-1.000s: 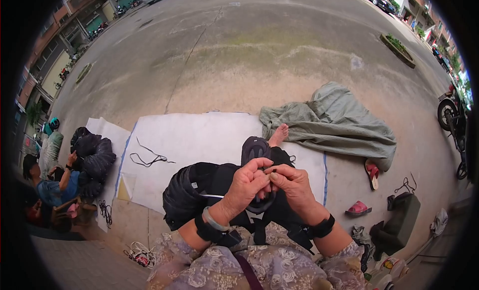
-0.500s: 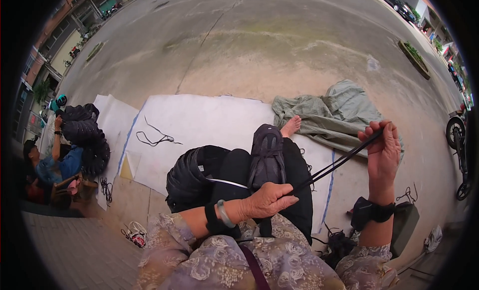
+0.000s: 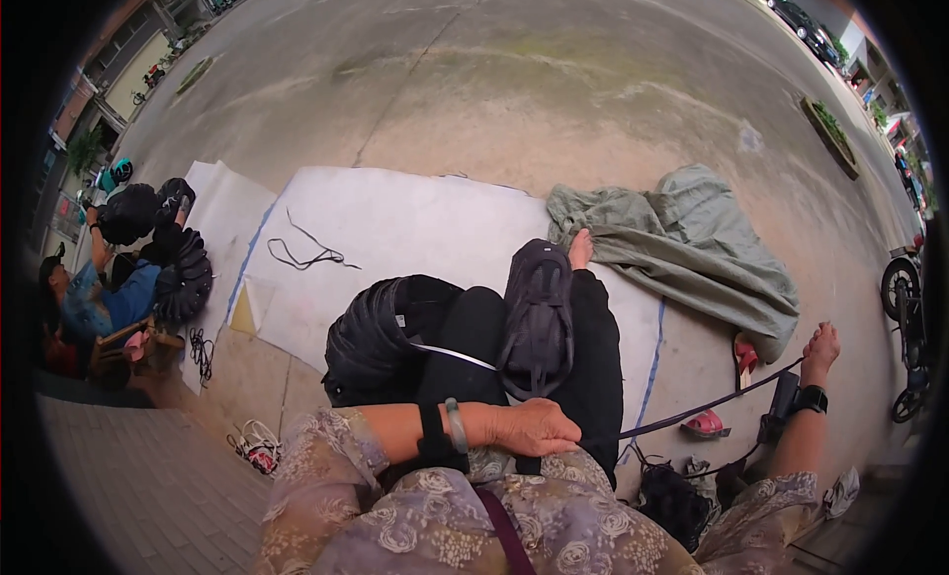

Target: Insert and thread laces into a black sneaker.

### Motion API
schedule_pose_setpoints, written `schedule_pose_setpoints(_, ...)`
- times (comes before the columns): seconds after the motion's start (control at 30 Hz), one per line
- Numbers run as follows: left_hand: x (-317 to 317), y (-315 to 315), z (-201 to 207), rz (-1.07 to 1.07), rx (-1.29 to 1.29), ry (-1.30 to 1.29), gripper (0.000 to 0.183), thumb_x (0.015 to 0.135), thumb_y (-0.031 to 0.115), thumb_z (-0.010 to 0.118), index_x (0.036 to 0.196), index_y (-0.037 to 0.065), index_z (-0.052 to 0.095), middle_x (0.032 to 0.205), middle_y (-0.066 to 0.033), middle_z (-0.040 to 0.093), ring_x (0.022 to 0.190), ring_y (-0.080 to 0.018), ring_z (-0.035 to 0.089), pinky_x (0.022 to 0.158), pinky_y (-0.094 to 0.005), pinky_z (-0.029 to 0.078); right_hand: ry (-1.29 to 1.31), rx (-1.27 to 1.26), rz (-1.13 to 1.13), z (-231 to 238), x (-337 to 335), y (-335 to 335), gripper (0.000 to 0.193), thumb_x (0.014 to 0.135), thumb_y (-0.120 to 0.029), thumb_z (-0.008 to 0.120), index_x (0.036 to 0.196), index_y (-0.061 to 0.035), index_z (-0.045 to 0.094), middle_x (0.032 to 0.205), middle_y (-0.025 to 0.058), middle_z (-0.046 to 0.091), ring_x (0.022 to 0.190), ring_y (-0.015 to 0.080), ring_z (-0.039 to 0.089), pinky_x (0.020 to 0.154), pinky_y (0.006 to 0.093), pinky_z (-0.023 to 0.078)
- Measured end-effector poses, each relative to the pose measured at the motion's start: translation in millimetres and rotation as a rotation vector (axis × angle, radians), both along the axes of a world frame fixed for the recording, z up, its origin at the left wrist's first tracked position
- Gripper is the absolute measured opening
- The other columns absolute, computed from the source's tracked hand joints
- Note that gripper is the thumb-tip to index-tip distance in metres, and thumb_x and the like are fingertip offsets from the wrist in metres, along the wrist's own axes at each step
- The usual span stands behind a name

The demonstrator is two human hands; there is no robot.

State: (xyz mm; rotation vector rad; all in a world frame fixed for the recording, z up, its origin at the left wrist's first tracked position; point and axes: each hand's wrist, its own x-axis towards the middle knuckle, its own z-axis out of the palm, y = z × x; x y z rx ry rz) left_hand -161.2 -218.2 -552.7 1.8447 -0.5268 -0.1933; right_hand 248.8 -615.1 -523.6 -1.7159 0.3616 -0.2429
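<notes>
My left hand [image 3: 539, 427] is closed at my waist on one end of a long black shoelace [image 3: 707, 407]. Far out to the right, my right hand [image 3: 820, 350] grips the other part of it, so the lace stretches nearly straight between them. A dark grey shoe upper [image 3: 539, 323] lies on my right thigh, just beyond my left hand. To its left, a stack of nested black shoe uppers [image 3: 371, 338] rests on my lap, with a thin white strip [image 3: 455, 355] beside it.
A white sheet [image 3: 415, 219] covers the ground ahead, with a loose black lace [image 3: 306, 257] on it. Green-grey cloth [image 3: 682, 249] lies to the right, near red slippers [image 3: 706, 424]. A co-worker [image 3: 114, 288] sits at the left with black uppers.
My right hand has swung outward, down to the right, drawing the lace out longer. My left hand moved slightly down. The view shifted, showing the red slippers.
</notes>
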Motion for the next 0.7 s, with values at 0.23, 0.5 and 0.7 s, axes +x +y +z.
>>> schedule_pose_setpoints(0.23,23.9,-5.4,-15.0,-0.172,-0.150,0.198,0.026,0.089,0.019,0.049,0.070,0.001,0.046,0.056,-0.0113,0.043,0.050,-0.0253,0.043,0.053,-0.0349,0.037,0.046,-0.332,1.115,-91.2,-136.1,259.4,0.025,0.078,-0.015,0.068,0.068,-0.0065,0.047,0.061,-0.0057,0.040,0.057,0.0048,0.035,0.049,0.0232,0.029)
schedule_pose_setpoints(0.5,47.7,2.4,-0.6,-0.103,-0.170,0.240,0.027,0.087,0.018,0.050,0.067,0.000,0.048,0.056,-0.0121,0.047,0.051,-0.0253,0.047,0.053,-0.0355,0.039,-0.122,-0.652,1.317,-104.6,-187.3,397.0,0.047,0.065,-0.042,0.076,0.067,-0.0020,0.051,0.067,0.0129,0.058,0.065,0.0287,0.058,0.059,0.0377,0.042)
schedule_pose_setpoints(0.7,52.1,4.7,48.4,-0.120,-0.404,0.284,0.031,0.090,0.018,0.049,0.064,0.001,0.043,0.055,-0.0089,0.041,0.050,-0.0186,0.042,0.051,-0.0335,0.037,-0.024,-0.481,1.335,-148.5,-171.6,391.0,0.049,0.063,-0.041,0.077,0.065,-0.0025,0.048,0.066,0.0123,0.056,0.063,0.0273,0.056,0.058,0.0372,0.041)
